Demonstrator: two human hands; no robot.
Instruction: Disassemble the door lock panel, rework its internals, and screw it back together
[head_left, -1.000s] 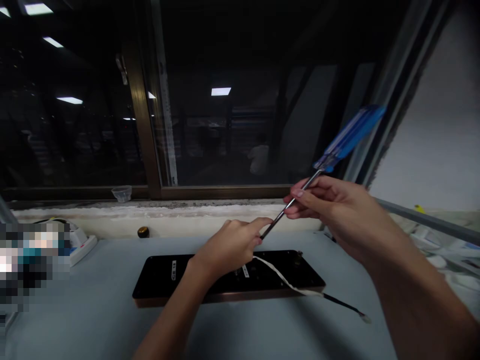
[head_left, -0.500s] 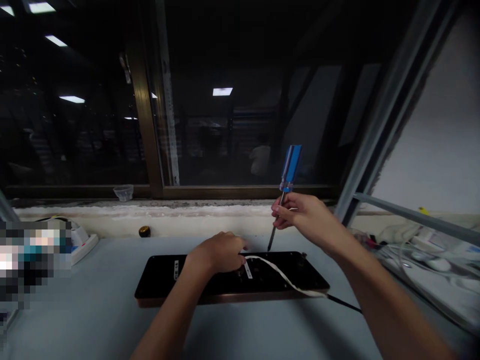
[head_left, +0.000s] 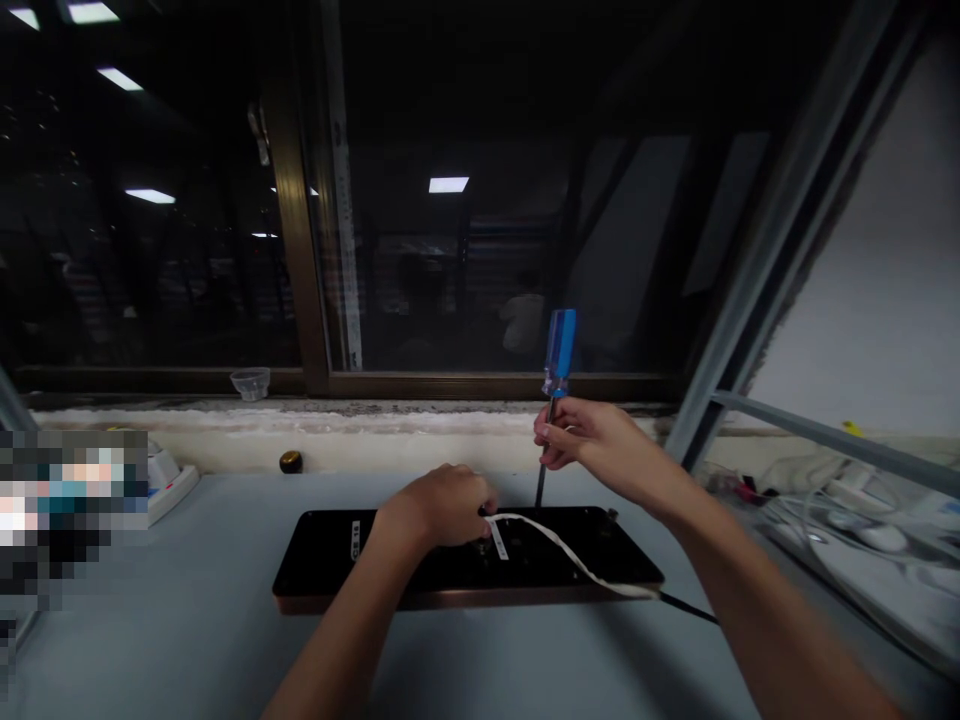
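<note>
A flat black rectangular panel with a copper-coloured edge (head_left: 600, 560) lies on the table, with white labels on its face. Held by its shaft, a screwdriver with a clear and blue handle (head_left: 561, 350) stands nearly upright in my right hand (head_left: 589, 432). Its tip is down at the panel's far edge; whether it sits in a screw is too small to tell. My left hand (head_left: 442, 505) rests on the middle of the panel, fingers curled at the end of a white-sleeved cable (head_left: 555, 540). What those fingertips pinch is hidden.
A brown-gold round cap (head_left: 291, 461) sits by the wall, and a clear plastic cup (head_left: 250, 383) on the window sill. At left is a white power strip (head_left: 172, 495). A metal frame (head_left: 810, 435) and tangled white cables (head_left: 847, 530) stand at right.
The screwdriver has come more upright, its handle swinging left and lower, and the tip now meets the panel's far edge. My right hand has dropped slightly; my left hand keeps its place.
</note>
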